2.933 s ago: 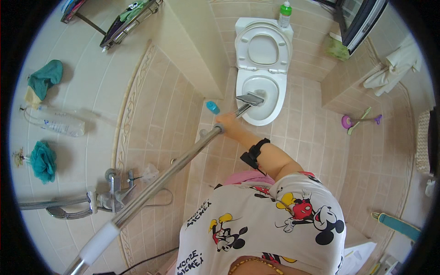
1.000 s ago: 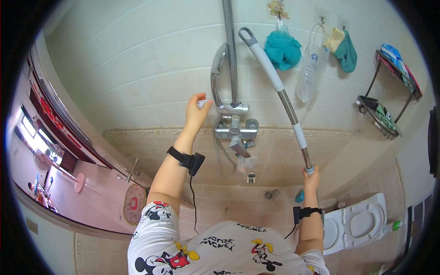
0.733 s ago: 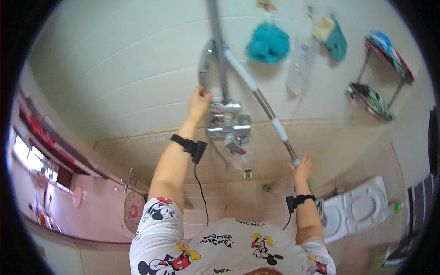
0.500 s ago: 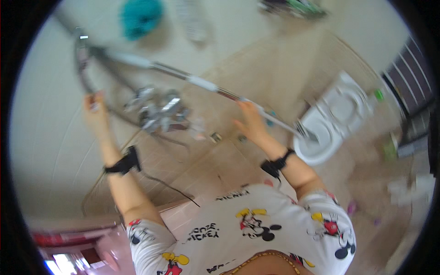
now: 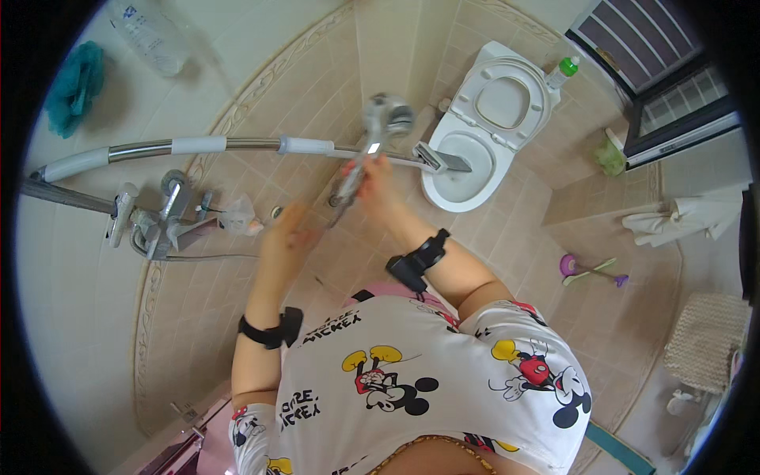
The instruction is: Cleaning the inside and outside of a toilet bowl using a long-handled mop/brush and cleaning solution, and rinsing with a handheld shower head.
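My right hand is closed around the handle of a chrome shower head, which is raised with its round end away from me. Lower and to the left, my left hand is blurred, with the grey shower hose running into it from the wall. Past both hands stretches a long white and metal pole. Its flat grey head is at the toilet bowl, and its other end is by the shower rail.
A chrome mixer tap juts from the left wall, with a clear plastic bag beside it. A teal bath puff and a clear bottle are at upper left. A purple-ended brush lies on the tiled floor at right.
My left hand has come down from the shower rail toward the middle. My right hand has moved left from beside the pole and now holds the shower head. The view has turned.
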A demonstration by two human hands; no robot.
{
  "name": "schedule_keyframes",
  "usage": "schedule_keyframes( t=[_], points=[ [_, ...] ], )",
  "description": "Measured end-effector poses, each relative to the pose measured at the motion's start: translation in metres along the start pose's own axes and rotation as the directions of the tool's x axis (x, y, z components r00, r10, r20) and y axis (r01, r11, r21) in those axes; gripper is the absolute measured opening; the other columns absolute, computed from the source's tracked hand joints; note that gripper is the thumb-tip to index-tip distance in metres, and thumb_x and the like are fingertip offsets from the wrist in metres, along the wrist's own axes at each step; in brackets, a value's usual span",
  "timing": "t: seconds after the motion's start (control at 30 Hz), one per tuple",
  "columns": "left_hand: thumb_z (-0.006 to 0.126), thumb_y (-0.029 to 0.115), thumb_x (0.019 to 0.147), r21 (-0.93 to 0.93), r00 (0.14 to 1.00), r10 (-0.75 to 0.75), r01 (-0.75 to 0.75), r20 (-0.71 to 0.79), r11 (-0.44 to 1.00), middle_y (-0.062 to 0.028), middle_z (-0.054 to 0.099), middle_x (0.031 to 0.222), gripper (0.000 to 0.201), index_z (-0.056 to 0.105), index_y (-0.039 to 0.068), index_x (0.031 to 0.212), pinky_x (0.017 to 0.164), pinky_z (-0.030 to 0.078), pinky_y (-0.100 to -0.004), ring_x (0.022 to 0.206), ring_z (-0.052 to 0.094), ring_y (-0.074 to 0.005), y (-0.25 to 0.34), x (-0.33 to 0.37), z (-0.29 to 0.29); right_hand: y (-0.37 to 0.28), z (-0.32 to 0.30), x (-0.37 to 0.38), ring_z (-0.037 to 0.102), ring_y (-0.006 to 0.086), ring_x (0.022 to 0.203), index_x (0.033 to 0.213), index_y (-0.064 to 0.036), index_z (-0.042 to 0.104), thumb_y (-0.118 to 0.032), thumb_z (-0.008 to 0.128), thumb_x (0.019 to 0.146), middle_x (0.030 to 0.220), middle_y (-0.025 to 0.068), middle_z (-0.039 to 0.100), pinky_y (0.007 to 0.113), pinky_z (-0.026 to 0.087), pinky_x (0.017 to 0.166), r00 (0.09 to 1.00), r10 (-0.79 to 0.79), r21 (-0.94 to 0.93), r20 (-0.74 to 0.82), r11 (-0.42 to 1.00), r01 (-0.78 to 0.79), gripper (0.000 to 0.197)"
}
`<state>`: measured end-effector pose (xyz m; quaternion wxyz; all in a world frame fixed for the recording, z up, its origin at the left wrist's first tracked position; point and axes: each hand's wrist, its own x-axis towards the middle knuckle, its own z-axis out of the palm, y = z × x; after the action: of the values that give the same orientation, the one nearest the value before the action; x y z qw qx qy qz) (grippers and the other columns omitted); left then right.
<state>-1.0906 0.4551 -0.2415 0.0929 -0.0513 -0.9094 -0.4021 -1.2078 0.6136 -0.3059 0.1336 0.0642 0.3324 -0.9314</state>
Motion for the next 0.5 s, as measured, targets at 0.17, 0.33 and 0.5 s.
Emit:
schedule_keyframes(
  t=[0.17, 0.33, 0.5],
  points=[
    [0.060, 0.017, 0.073, -0.599, 0.515, -0.823, 0.588, -0.242, 0.544, -0.0050, 0.055, 0.079, 0.053, 0.035, 0.003, 0.117, 0.041, 0.035, -0.0166, 0.054, 0.048, -0.0082, -0.143, -0.054, -0.055, -0.090, -0.104, 0.024, 0.053, 0.0185, 0.057, 0.092, -0.0100, 0.039, -0.025, 0.050, 0.081, 0.067, 0.0068, 0.051, 0.031, 0.046, 0.052, 0.950, -0.084, -0.284, -0.301, 0.959, -0.005, 0.022],
    [0.056, 0.007, 0.074, -0.830, 0.508, -0.760, 0.144, -0.405, 0.539, -0.0027, 0.051, 0.082, 0.043, 0.034, 0.006, 0.112, 0.043, 0.032, -0.0152, 0.060, 0.046, -0.0083, -0.177, -0.044, -0.082, -0.157, -0.189, 0.044, 0.049, 0.0164, 0.047, 0.086, -0.0092, 0.038, -0.027, 0.050, 0.081, 0.062, 0.0066, 0.048, 0.028, 0.043, 0.043, 0.925, -0.090, -0.410, -0.369, 0.909, -0.075, 0.022],
    [0.052, -0.001, 0.074, -0.896, 0.523, -0.773, 0.040, -0.359, 0.443, -0.0023, 0.049, 0.086, 0.035, 0.040, 0.011, 0.106, 0.045, 0.032, -0.0149, 0.061, 0.045, -0.0081, -0.162, -0.034, -0.075, -0.183, -0.231, 0.058, 0.047, 0.0165, 0.046, 0.083, -0.0090, 0.036, -0.030, 0.051, 0.080, 0.059, 0.0066, 0.047, 0.027, 0.042, 0.042, 0.899, -0.073, -0.474, -0.431, 0.867, -0.157, 0.026]
  ],
)
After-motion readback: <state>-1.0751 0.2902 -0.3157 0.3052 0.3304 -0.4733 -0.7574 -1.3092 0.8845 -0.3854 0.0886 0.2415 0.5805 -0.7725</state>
